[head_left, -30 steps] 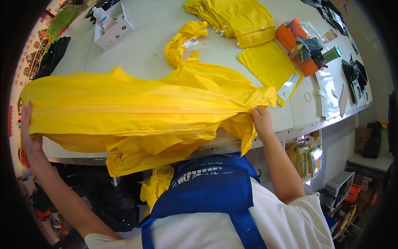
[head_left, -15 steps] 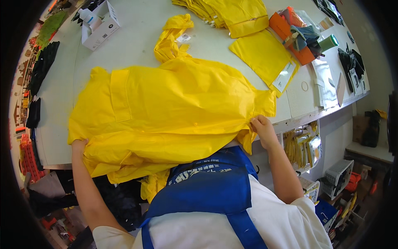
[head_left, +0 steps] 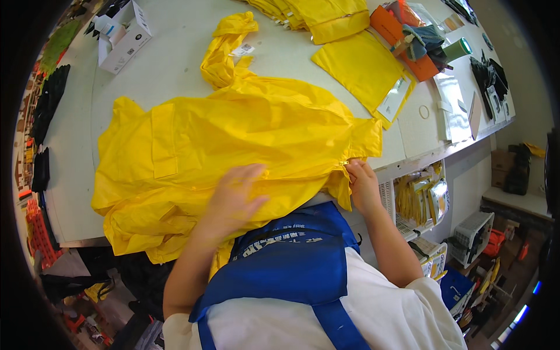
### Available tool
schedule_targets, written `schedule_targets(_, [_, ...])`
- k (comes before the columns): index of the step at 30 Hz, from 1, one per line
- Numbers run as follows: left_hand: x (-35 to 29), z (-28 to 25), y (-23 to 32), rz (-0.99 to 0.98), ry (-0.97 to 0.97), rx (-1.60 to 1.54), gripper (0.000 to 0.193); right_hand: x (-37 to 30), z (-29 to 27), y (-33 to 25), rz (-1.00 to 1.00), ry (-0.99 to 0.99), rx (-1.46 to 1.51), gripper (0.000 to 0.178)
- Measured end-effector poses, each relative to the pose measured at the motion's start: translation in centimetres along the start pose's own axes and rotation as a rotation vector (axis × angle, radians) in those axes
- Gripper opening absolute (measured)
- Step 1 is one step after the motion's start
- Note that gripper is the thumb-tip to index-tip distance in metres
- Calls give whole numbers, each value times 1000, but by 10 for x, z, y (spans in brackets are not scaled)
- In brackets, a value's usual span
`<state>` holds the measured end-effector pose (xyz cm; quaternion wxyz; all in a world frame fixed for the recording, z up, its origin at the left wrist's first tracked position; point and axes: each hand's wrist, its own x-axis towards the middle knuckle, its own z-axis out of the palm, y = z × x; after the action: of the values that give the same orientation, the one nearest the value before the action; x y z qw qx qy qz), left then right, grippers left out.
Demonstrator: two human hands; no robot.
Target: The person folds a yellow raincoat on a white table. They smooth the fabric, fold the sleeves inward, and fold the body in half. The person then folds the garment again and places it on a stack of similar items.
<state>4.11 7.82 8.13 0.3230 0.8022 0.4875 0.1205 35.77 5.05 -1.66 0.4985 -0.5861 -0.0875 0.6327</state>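
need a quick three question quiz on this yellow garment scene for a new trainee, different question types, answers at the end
1. True or false: the right hand grips the yellow garment beside its metal zip pull.

2. Multiple choice: what colour is the apron?
a) red
b) blue
c) green

3. Short answer: what kind of container is in the white box at upper left?

Key: 1. True. 2. b) blue. 3. A white bottle.

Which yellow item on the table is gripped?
The spread garment, pinched in the right hand; the folded flat piece and the pile lie untouched.
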Motion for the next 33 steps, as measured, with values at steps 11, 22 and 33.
schedule_targets(11, [75, 70, 27, 68, -106, -193, 22, -2, 6, -16, -58, 40, -310, 18])
schedule_targets(22, [119, 86, 3, -71, -107, -107, 30, 5, 39, -4, -88, -61, -65, 37])
schedule_targets(33, [47, 59, -51, -228, -19, -349, 17, 13, 20, -12, 37, -196, 143, 22])
